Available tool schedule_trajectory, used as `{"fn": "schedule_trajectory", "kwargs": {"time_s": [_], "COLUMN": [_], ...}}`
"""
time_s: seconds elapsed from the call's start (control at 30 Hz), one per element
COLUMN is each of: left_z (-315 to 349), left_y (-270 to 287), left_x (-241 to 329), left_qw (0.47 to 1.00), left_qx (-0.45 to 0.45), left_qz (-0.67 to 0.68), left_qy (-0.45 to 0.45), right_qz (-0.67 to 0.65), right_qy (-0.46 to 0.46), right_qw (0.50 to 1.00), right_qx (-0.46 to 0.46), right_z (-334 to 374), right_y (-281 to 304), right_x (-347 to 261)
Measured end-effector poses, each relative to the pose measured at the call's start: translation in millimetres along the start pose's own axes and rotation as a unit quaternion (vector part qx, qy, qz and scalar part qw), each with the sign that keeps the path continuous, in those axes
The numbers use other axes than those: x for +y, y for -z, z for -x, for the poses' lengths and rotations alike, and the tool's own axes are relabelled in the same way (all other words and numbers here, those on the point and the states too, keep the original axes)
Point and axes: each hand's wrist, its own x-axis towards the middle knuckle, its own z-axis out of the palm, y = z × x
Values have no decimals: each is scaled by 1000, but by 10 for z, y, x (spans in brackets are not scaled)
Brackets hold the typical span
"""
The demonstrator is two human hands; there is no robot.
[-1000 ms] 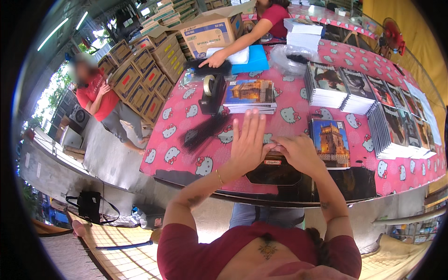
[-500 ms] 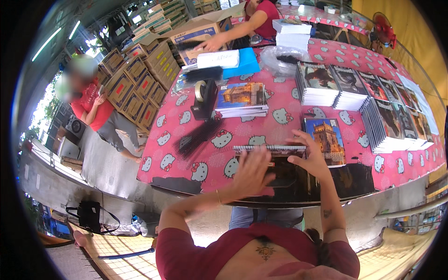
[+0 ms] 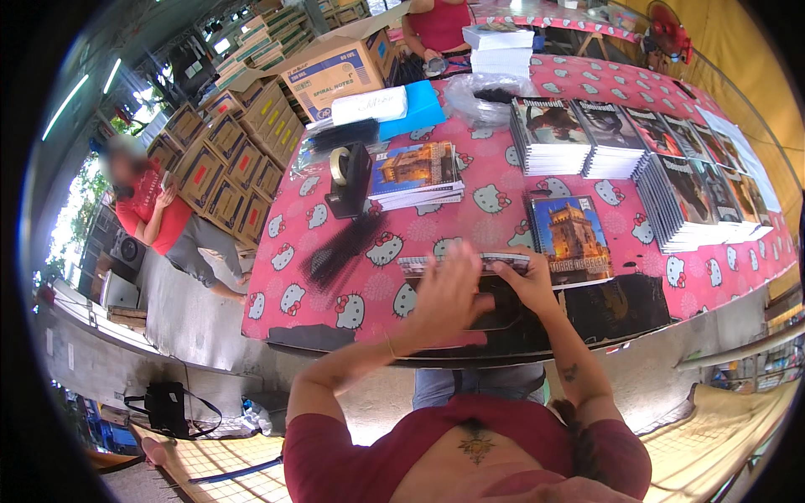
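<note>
A spiral notebook, or a thin batch of them (image 3: 412, 267), stands on edge near the front of the table, its narrow side facing up. My right hand (image 3: 528, 277) grips its right end, thumb on the near side. Smeared by motion, my left hand (image 3: 450, 293) is against or just in front of its near side, with fingers stretched out. To the right of my right hand lies a notebook with a tower on its cover (image 3: 572, 239). Loose black binding coils (image 3: 340, 254) are on the table to the left.
A black tape dispenser (image 3: 350, 183) stands beside a notebook stack (image 3: 417, 173). More notebook stacks (image 3: 549, 138) fill the right side. A plastic bag (image 3: 486, 99), a white packet (image 3: 369, 106) and an open carton (image 3: 331, 82) are farther back. Two other people are nearby.
My right hand has closed on the notebook's right end; before, its fingers were spread beside it. The co-worker across the table has drawn back the arm that held black coils. The view has shifted slightly.
</note>
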Motion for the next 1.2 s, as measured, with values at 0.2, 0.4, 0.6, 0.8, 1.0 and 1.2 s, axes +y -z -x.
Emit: {"fn": "schedule_trajectory", "kwargs": {"time_s": [0.2, 0.4, 0.6, 0.8, 1.0, 1.2], "left_z": [49, -454, -139, 186, -300, -242], "left_y": [0, 132, -29, -261, 3, 38], "left_x": [-10, -208, -23, 127, -26, 17], "left_qw": [998, 993, 998, 992, 998, 999], "left_qx": [8, 87, 33, 29, 49, 39], "left_qz": [-17, -76, -18, 58, 4, 9], "left_qy": [-59, 6, -56, -108, -49, -36], "right_qz": [-7, -26, 17, 64, 61, 40], "right_qy": [-35, -46, -24, 3, -42, 43], "right_qw": [999, 996, 992, 993, 990, 994], "right_qx": [2, -66, -124, -100, -116, -89], "right_z": [20, 11, -26, -38, -82, -82], "right_y": [-82, 5, 59, 77, 32, -47], "right_x": [-58, 104, 74, 3, 85, 99]}}
